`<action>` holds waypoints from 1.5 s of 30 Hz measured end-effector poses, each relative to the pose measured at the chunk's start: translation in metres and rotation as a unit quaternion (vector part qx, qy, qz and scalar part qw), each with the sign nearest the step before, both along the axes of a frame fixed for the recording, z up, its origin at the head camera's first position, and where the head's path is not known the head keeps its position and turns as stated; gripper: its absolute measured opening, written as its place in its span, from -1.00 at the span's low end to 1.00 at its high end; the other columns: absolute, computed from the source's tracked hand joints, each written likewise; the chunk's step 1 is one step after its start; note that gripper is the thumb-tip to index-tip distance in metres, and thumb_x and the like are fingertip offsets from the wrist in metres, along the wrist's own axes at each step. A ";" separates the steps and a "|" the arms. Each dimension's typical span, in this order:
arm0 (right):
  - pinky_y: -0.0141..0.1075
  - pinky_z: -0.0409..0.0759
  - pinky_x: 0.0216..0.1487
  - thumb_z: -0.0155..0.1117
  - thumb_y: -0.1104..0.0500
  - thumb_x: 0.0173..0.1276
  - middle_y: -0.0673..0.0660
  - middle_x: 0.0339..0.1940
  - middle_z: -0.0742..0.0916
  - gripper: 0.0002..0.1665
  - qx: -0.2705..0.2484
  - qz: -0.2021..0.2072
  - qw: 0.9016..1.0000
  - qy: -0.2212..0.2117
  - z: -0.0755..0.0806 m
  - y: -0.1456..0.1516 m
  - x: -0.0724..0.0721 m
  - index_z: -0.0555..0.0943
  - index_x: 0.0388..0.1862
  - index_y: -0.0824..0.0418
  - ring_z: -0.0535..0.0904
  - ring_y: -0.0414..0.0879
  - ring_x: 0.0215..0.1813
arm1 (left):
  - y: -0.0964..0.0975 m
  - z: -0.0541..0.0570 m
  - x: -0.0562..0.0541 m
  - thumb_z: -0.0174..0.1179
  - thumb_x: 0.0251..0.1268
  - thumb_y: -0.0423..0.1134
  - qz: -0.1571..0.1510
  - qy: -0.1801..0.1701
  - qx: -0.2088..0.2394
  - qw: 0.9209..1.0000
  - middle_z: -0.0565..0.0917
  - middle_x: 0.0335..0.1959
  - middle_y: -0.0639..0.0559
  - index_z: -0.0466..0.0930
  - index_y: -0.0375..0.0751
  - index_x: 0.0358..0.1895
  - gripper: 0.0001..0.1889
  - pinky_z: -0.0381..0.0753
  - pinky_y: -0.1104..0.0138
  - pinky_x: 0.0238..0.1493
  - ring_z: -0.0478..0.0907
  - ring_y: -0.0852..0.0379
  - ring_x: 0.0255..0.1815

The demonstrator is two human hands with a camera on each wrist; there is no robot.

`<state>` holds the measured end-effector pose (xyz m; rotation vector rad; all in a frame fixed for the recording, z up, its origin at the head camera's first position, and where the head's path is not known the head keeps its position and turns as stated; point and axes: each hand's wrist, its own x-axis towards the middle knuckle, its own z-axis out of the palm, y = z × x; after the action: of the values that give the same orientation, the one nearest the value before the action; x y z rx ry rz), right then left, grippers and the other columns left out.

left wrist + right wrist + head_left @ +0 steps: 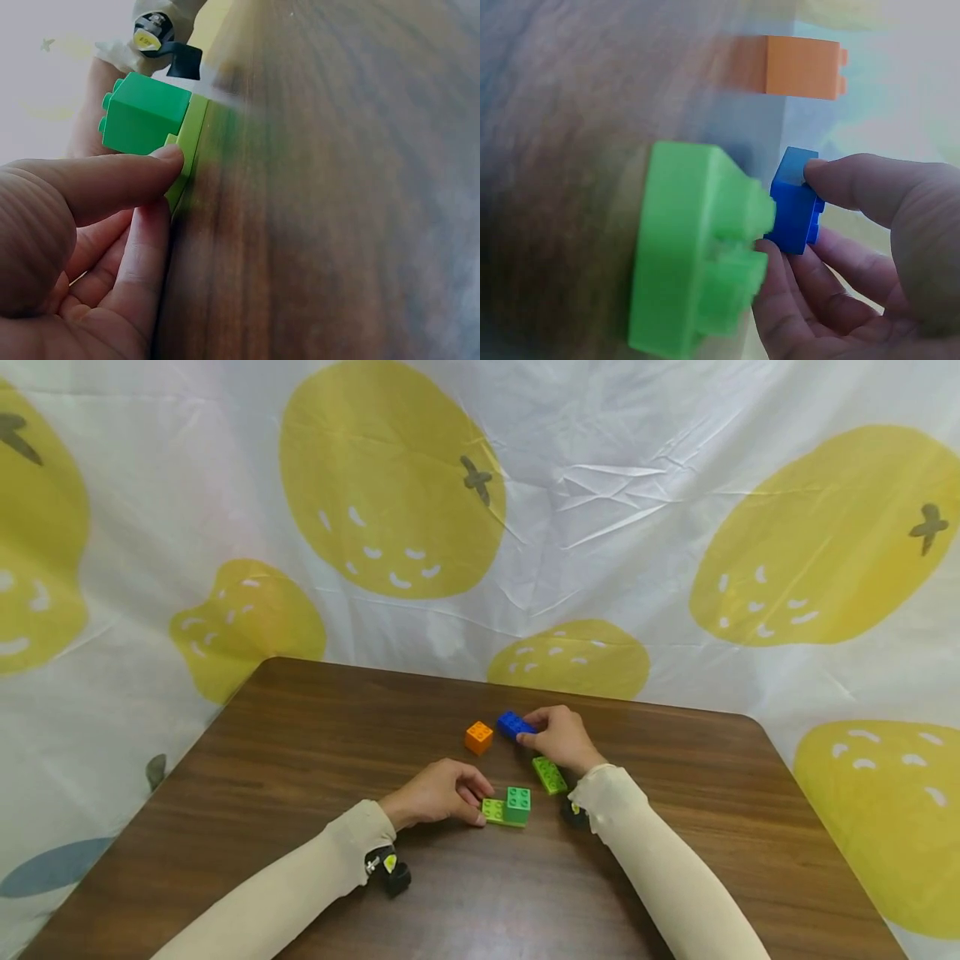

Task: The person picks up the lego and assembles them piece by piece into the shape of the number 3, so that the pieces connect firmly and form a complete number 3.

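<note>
Blue brick [512,724], just right of the orange block [479,737], pinched in the right hand [562,739]: keep it level, studs [814,234] uncovered, while the left hand [437,790] pinches the lime plate [492,811] under the green block [517,805]

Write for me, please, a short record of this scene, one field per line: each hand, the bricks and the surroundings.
left hand: pinches the lime plate
stack: green brick on the end of the lime plate away from that hand
right hand: grips the blue brick
unheld bricks: orange brick, apart from the blue brick; loose lime brick, near the right hand
surface: brown wood-grain table
backdrop: pale cloth printed with yellow fruit
</note>
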<state>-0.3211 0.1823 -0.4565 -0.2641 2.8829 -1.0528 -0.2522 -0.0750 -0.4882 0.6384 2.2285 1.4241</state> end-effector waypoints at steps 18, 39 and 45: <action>-0.09 0.77 0.03 0.52 0.04 0.39 0.17 0.02 0.85 -0.55 -0.015 0.015 0.999 0.024 0.011 0.015 0.015 0.75 0.19 0.19 0.77 0.00 -0.02 | 0.003 -0.002 -0.003 0.63 0.02 -0.41 0.001 -0.005 0.011 1.000 0.82 -0.11 0.00 0.79 -0.23 -0.02 -0.61 0.75 0.37 -0.13 0.71 0.20 -0.23; -0.12 0.79 0.01 0.52 0.05 0.40 0.11 -0.03 0.86 -0.57 -0.041 0.047 0.998 0.024 0.034 0.011 0.041 0.75 0.19 0.14 0.80 -0.05 -0.05 | 0.000 0.000 -0.001 0.63 0.04 -0.38 0.001 -0.003 0.013 1.000 0.82 -0.11 0.00 0.78 -0.23 -0.01 -0.61 0.75 0.38 -0.14 0.72 0.20 -0.22; -0.12 0.79 -0.01 0.53 0.06 0.39 0.08 -0.09 0.86 -0.58 -0.046 0.063 0.996 0.033 0.038 0.013 0.047 0.76 0.18 0.12 0.80 -0.07 -0.10 | -0.002 0.000 0.000 0.62 0.06 -0.37 0.002 0.003 0.007 1.000 0.82 -0.09 0.02 0.79 -0.20 0.01 -0.61 0.75 0.38 -0.12 0.72 0.20 -0.20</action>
<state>-0.2745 0.1949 -0.4184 -0.4875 2.8347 -1.1782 -0.2520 -0.0767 -0.4877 0.6436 2.2281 1.4432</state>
